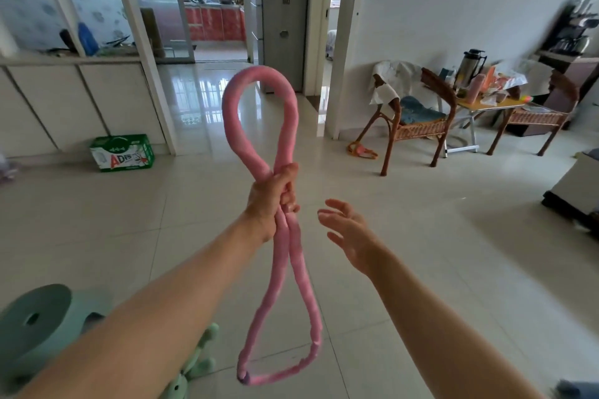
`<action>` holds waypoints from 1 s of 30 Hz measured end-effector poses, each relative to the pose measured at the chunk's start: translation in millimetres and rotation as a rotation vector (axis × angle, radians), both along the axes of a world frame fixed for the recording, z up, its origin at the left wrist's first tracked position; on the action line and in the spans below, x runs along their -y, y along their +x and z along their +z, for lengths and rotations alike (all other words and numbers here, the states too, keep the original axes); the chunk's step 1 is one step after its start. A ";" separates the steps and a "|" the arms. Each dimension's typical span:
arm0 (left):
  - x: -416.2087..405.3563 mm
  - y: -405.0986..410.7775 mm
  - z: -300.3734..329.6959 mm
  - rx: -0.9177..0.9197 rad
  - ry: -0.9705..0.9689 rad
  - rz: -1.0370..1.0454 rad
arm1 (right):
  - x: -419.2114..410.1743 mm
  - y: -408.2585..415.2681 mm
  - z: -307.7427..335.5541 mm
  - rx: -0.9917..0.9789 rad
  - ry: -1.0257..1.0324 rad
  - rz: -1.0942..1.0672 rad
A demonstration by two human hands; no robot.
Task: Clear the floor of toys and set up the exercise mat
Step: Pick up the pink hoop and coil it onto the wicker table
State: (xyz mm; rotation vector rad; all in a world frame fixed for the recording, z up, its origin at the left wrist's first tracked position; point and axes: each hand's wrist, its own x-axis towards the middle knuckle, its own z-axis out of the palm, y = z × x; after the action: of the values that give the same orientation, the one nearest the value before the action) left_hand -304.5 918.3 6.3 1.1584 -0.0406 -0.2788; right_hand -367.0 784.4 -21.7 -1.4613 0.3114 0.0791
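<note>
A long pink padded hoop (291,107) hangs in front of me, squeezed into a figure eight. My left hand (274,201) grips it at the crossing, one loop standing above the fist and one dangling below. To the right of it my right hand (348,233) is held out with spread fingers and holds nothing. A rolled teal exercise mat (35,330) lies at the lower left, partly behind my left forearm. A green plush toy (197,363) lies on the floor below that forearm. A small orange and pink toy (361,151) lies by the chair leg.
A green and white carton (121,152) stands against the white cabinets at left. Two wicker chairs (415,120) and a cluttered folding table (489,100) line the right wall. A dark piece of furniture (573,191) juts in at the right edge. Glossy tiles run to the kitchen doorway.
</note>
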 end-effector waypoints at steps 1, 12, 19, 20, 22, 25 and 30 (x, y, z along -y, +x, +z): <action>-4.4 2.7 5.6 -0.004 -0.033 0.013 | -1.7 -0.4 -10.0 -0.029 -0.042 0.022; -40.9 22.2 43.6 -0.071 -0.353 0.164 | 4.1 -13.6 -81.6 -0.323 -0.696 0.483; -64.5 31.6 25.2 -0.188 -0.319 0.313 | 31.4 -19.3 -105.8 -0.022 -1.016 0.079; -66.8 33.1 23.1 -0.208 -0.312 0.339 | 34.9 -20.1 -105.9 0.026 -1.055 0.047; -72.0 36.2 18.4 -0.229 -0.280 0.379 | 41.4 -22.2 -105.2 0.150 -1.085 -0.004; -78.9 41.4 10.6 -0.235 -0.157 0.423 | 46.9 -25.5 -98.3 0.376 -1.039 -0.070; -89.9 50.9 7.4 -0.141 0.538 0.507 | 42.9 -30.1 -78.7 0.591 -1.232 0.008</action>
State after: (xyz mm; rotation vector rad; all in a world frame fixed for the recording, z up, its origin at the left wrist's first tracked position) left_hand -253.7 1008.2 13.6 1.6304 0.4719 0.0911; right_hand -397.1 741.5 -100.4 -2.5954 -0.1993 -0.6369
